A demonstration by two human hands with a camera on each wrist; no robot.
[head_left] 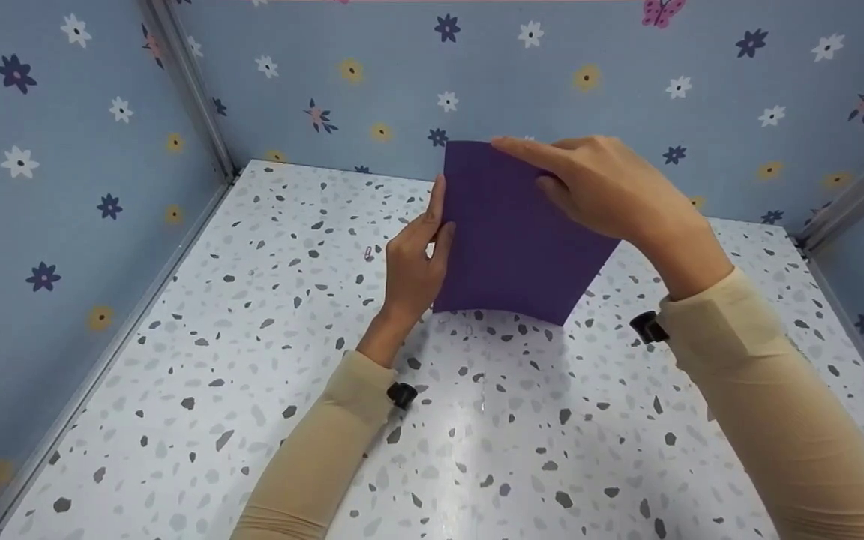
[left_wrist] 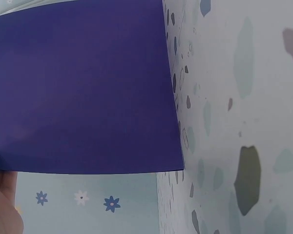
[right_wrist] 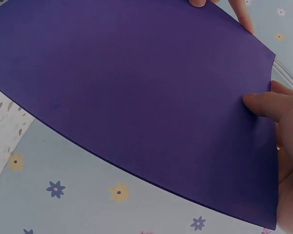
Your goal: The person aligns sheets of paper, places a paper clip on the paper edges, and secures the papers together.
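A plain purple sheet [head_left: 514,240], thin and slightly bowed, is held up tilted above the speckled table. My left hand [head_left: 413,262] pinches its left edge, the thumb on the near face and the other fingers at the edge or behind. At the upper right, my right hand [head_left: 612,187] grips the top edge, with its thumb on the near face. In the left wrist view, the purple sheet [left_wrist: 88,92] fills the upper left, beside part of the left hand [left_wrist: 5,204]. From the right wrist, the right hand [right_wrist: 288,131] shows gripping one end of the sheet [right_wrist: 136,107].
The white tabletop [head_left: 252,420] has grey speckles. Blue flowered panels rise behind it [head_left: 492,75] and at both sides, joined by metal corner posts [head_left: 192,82]. A tiny pinkish mark [head_left: 369,253] shows left of the sheet. Black clips [head_left: 402,395] sit on both sleeves.
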